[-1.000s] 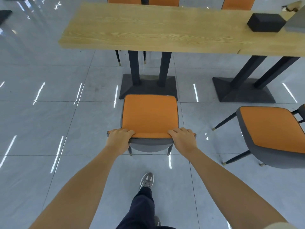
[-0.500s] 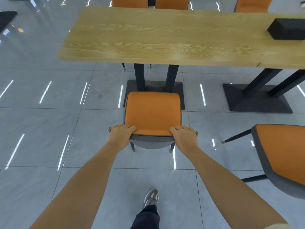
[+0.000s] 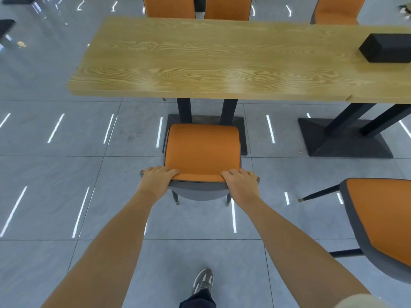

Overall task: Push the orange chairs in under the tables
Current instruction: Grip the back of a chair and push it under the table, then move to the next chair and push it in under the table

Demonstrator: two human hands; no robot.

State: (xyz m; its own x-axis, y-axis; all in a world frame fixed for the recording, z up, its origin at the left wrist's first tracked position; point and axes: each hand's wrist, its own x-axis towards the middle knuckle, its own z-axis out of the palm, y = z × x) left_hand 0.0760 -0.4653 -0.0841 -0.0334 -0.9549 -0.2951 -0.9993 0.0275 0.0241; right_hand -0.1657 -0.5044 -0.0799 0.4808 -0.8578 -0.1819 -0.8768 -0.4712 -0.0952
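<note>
A: Both hands grip the chair's backrest?

B: Yes, left hand (image 3: 157, 182) and right hand (image 3: 241, 184) are clamped on the top edge of the orange chair (image 3: 202, 150), mid-frame.

A: Risk?

B: Its front sits over the base plate (image 3: 242, 134) beneath the worktop (image 3: 200, 61). The front legs could catch there and tip the chair.

A canteen or café dining hall: long wood-grain table (image 3: 211, 63) tops joined end to end on black pedestal bases (image 3: 344, 138), matching orange chairs (image 3: 202, 150) ranged along both sides, a black box (image 3: 385, 48) at 2 o'clock, and a glossy grey tiled floor (image 3: 55, 174) mirroring ceiling strip lights.
</note>
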